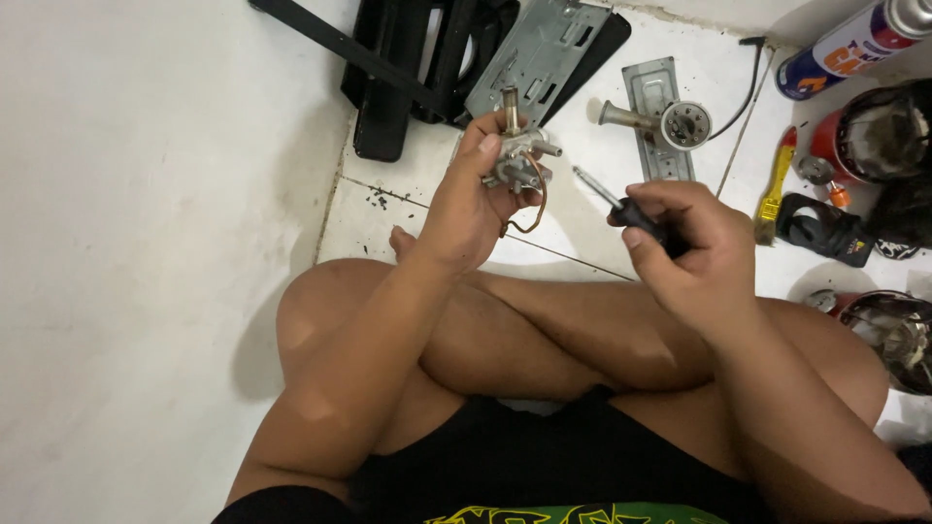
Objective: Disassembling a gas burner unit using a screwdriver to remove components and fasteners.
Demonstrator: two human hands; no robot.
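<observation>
Sitting cross-legged on the white floor [146, 243]. Left hand [466, 209] is wrapped tight around a small metal valve [519, 160] with a copper wire looping off it, held up over the knees. Right hand [694, 252] is clamped on a black-handled screwdriver [621, 206], tip pointing at the valve but not touching (parts and a yellow brush [774, 189] lie beyond).

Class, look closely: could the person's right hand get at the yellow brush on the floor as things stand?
Probably yes. The yellow brush lies uncovered just beyond the right hand, but that hand already grips a screwdriver.
</observation>
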